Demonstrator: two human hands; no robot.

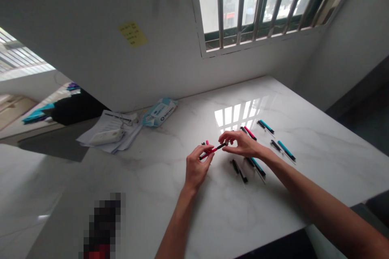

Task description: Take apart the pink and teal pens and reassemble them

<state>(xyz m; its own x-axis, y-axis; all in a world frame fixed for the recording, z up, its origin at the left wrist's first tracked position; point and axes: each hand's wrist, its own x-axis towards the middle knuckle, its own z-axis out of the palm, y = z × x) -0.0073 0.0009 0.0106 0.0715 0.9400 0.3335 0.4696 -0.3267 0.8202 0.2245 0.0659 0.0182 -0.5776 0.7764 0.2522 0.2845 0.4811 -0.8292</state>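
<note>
Both my hands hold one red pen (212, 151) with a black tip just above the white marble table (273, 101). My left hand (197, 168) grips its red barrel with closed fingers. My right hand (240, 142) pinches the black end. Behind the pen, small red and black pieces (205, 143) lie on the table. A black pen (239, 170) and a teal pen (257, 166) lie below my right wrist. A red pen (249, 132) rests beyond my right hand.
Two more teal pens (266, 126) (283, 149) lie to the right. At the back left are loose papers (106, 127) with a white object on them and a wipes pack (160, 111). A barred window (258, 4) is above. A blurred dark object (103, 226) stands near left.
</note>
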